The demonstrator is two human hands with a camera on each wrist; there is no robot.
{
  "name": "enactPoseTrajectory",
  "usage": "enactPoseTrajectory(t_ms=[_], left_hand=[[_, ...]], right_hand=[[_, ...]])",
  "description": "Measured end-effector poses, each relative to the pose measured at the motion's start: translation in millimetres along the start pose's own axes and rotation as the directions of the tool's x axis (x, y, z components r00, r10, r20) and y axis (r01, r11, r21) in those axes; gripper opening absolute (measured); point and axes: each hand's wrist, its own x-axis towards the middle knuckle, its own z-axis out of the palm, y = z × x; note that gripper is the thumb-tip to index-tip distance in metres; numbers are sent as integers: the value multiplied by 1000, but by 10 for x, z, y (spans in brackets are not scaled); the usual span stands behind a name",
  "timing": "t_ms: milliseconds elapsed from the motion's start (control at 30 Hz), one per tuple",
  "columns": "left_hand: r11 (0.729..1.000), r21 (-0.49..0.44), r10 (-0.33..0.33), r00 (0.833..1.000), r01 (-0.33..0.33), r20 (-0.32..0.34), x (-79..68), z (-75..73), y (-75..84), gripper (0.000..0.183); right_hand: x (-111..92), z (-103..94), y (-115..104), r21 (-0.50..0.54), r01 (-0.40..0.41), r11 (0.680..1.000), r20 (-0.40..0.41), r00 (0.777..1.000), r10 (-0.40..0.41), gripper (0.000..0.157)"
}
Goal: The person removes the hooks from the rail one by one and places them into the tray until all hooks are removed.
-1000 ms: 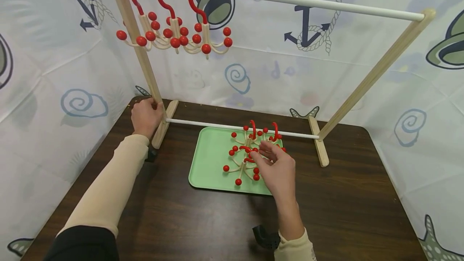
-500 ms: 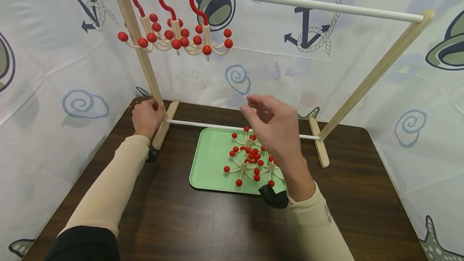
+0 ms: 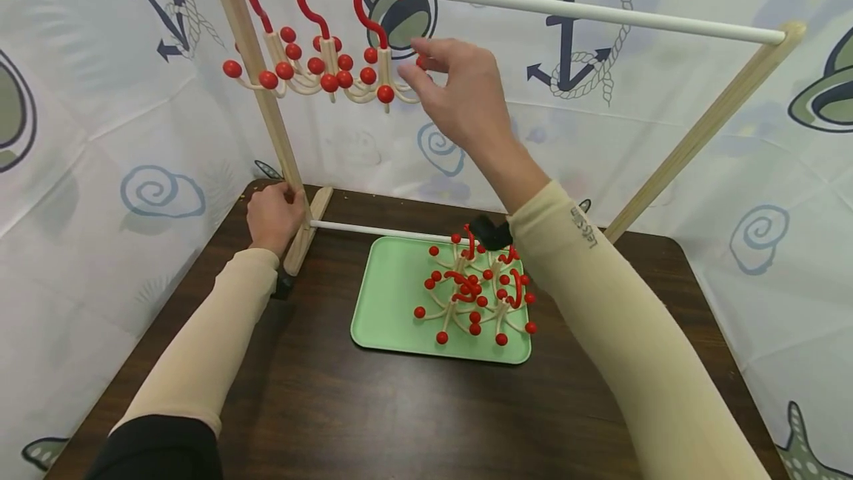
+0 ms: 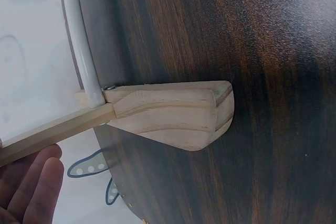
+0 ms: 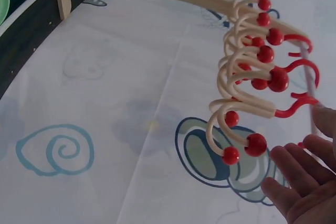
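Three wooden hangers with red hooks and red ball-tipped arms hang at the left end of the white upper rod (image 3: 533,0). My right hand (image 3: 460,87) is raised beside the rightmost hanger (image 3: 384,65), thumb and fingers spread apart with nothing between them; it covers some of that hanger's right-hand balls. In the right wrist view the fingers (image 5: 296,169) lie just below this hanger's hook. Low on the rack's left wooden post (image 3: 269,117), my left hand (image 3: 273,217) grips the wood. The left wrist view has its fingers (image 4: 44,182) against the post, above the wooden foot (image 4: 168,114).
A green tray (image 3: 380,302) on the dark wooden table (image 3: 346,413) carries several more such hangers (image 3: 503,310) on its right half. The white lower rod (image 3: 373,230) runs behind it. The right post (image 3: 706,128) leans outward, and a patterned cloth (image 3: 360,147) hangs behind.
My right hand has risen from over the tray, up and leftward to the hanging hangers, uncovering the hangers on the tray. The left hand has stayed at the post.
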Motion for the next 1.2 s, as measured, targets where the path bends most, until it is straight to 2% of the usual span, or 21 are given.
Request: enactPoseTrajectory(t_ms=[100,233,333,500,767,967,1100,1200], left_hand=[[1000,4,7,1000,-7,-12,8,-4,0,29],[1000,8,15,1000,-15,-17,17,-15,3,29],[1000,11,9,1000,-9,-7,15,-25,4,29],[1000,11,4,1000,-4,-11,9,-39,-8,28],[1000,1,12,1000,-12,-16,29,-20,-19,29],[1000,3,3,1000,-3,-18,16,9,-24,30],[1000,1,-1,1000,1,-12,-3,13,-26,29],[1000,-4,1,1000,-1,-12,-2,2,-23,28]], right_hand=[[184,53,-26,7,-29,1000,54,998,29,43],[352,122,-46,16,-63,998,162,985,60,50],[428,177,-58,34,-93,995,211,974,84,54],[480,255,-68,45,-154,987,247,959,139,57],[494,285,-53,-54,-166,985,148,974,172,45],[511,291,-90,-37,-189,981,166,967,192,48],[521,291,-98,-44,-190,981,131,972,194,43],[533,253,-87,-11,-191,982,93,977,191,39]])
